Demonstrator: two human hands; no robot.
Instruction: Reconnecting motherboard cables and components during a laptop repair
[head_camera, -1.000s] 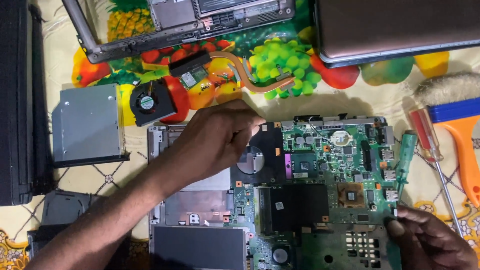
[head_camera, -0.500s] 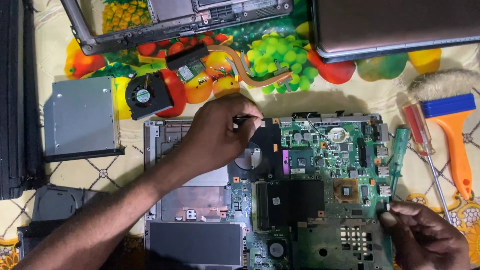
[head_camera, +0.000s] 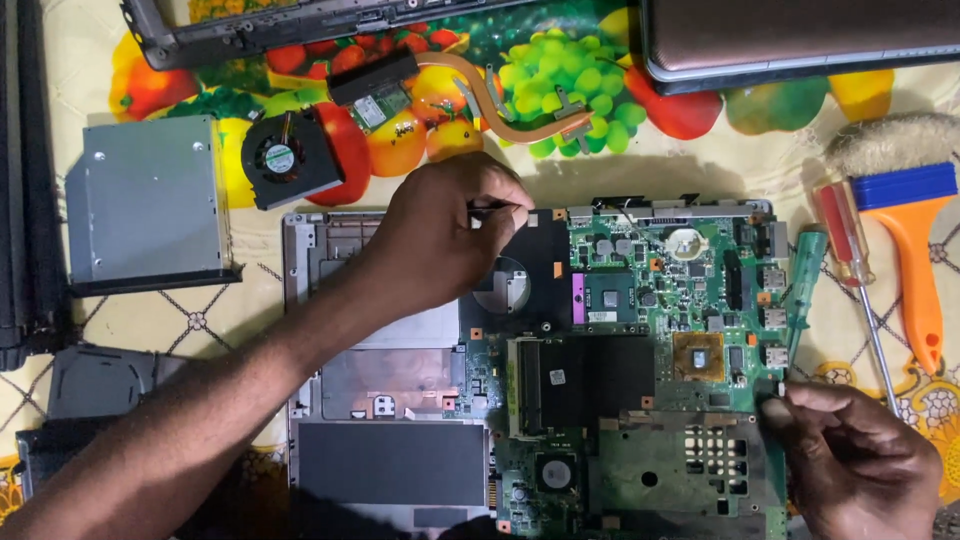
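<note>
Left hand (head_camera: 450, 240) curled, fingertips pinching a thin dark tool (head_camera: 495, 207) at the top edge of the green circuit board (head_camera: 640, 400). Right hand (head_camera: 850, 460) closed on the tip of a green screwdriver (head_camera: 803, 285) at the board's right edge. Beyond the left hand: fan (head_camera: 285, 160), copper pipe (head_camera: 500, 105). Right of the right hand: red screwdriver (head_camera: 850, 260), orange brush (head_camera: 905, 220).

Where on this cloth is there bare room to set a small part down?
One free patch lies between the silver drive and the laptop base, below the fan. Another lies between the heat pipe and the motherboard. The right edge is crowded by the screwdrivers and brush.
</note>
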